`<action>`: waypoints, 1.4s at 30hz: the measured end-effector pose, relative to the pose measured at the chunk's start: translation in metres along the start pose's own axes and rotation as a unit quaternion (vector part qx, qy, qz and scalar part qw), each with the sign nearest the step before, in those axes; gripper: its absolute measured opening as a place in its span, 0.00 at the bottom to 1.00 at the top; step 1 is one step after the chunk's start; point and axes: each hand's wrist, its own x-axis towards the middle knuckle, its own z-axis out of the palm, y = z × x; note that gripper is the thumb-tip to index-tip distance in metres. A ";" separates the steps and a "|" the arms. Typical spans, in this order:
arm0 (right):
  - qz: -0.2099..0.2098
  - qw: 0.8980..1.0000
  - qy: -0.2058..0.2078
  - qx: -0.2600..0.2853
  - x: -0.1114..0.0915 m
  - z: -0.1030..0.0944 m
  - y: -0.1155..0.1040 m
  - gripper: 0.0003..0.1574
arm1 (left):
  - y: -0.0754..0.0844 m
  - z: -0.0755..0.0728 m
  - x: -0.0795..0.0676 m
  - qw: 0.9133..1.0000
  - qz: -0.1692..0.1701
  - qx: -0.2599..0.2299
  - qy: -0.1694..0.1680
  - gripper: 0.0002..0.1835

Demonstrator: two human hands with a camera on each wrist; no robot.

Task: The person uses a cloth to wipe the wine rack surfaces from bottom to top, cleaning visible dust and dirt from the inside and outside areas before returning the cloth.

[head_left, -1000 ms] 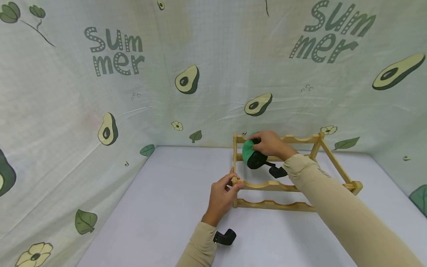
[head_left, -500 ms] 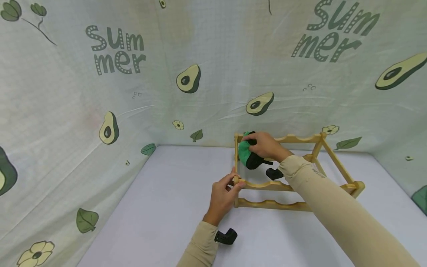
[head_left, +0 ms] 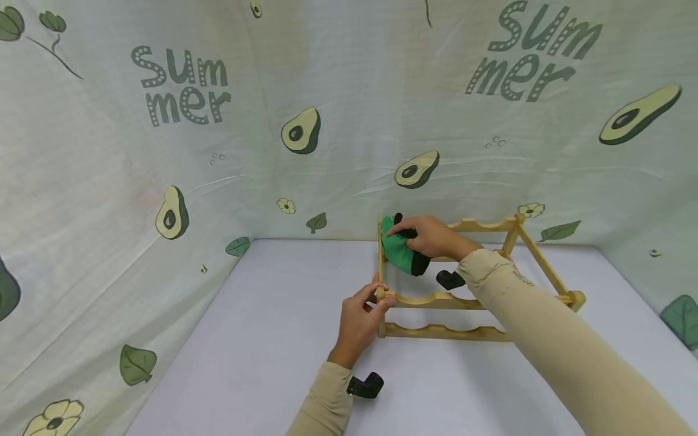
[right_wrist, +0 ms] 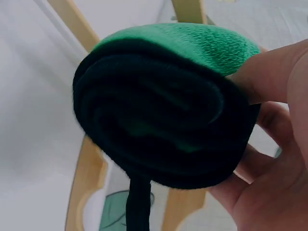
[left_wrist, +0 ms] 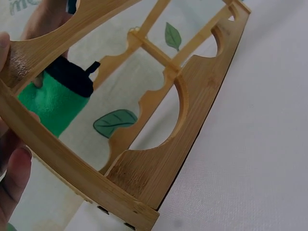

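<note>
In the head view my right hand (head_left: 433, 236) grips a rolled green towel (head_left: 397, 251) with black edging, above the left end of a wooden wine rack (head_left: 436, 301). The roll lies tilted, close to the rack's left side bar. Its spiral black end (right_wrist: 154, 115) and a dark hanging loop (right_wrist: 138, 204) face the right wrist camera, with thumb and fingers round one side. My left hand (head_left: 357, 324) holds the rack's front left corner. From the left wrist view, the towel (left_wrist: 53, 106) shows behind the rack's end bars, and only parts of both hands appear.
The rack has scalloped rails (left_wrist: 159, 159) on two levels and slanted end posts (head_left: 545, 260) at the right. It stands on a white table (head_left: 283, 339) in front of a printed cloth backdrop (head_left: 349, 79). Black wrist camera mounts (head_left: 366, 386) stick out beside both sleeves.
My right hand has moved the towel slightly left, toward the rack's left side bar, and turned it so more green side shows. The left hand keeps its hold on the rack corner.
</note>
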 end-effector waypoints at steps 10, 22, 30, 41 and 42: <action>0.043 0.999 0.003 -0.018 -0.029 -0.039 0.010 0.26 | -0.003 0.001 -0.001 0.999 0.025 0.011 0.036 0.17; 0.139 0.987 0.078 0.018 -0.086 -0.091 0.023 0.26 | -0.010 -0.009 0.002 0.994 0.030 0.026 0.099 0.21; 0.192 0.972 0.134 0.025 -0.128 -0.114 0.031 0.28 | 0.005 -0.017 0.007 0.993 0.007 0.018 0.113 0.19; 0.228 0.946 0.214 0.086 -0.186 -0.122 0.043 0.32 | -0.013 -0.015 0.004 0.995 -0.022 0.007 0.095 0.20; 0.230 0.945 0.217 0.087 -0.190 -0.122 0.044 0.32 | -0.013 -0.015 0.004 0.995 -0.023 0.005 0.093 0.20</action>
